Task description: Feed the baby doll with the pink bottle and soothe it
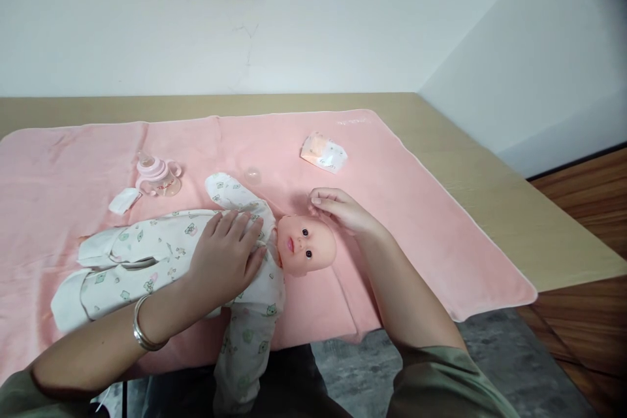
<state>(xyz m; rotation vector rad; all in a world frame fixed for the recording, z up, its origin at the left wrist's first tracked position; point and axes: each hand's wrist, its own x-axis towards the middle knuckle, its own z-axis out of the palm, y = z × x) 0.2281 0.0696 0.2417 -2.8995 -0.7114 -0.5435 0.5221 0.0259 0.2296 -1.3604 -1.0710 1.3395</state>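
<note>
A baby doll (307, 245) lies on its back across a pink blanket (416, 228), head to the right, in a white patterned sleepsuit (171, 241). My left hand (228, 248) rests flat on the doll's chest, its fingers stretched out. Just beyond the top side of the doll's head is my right hand (337, 208), its fingers curled together with the thumb against them. Whatever they may hold is hidden. One sleeve (247, 346) of the sleepsuit hangs over the table's near edge.
A pink-handled baby bottle (159, 177) lies at the left, beside a small white item (124, 200). A clear round piece (253, 176) and a printed packet (324, 152) lie beyond the doll. The wooden table (455, 157) meets a white wall (333, 26) at the back.
</note>
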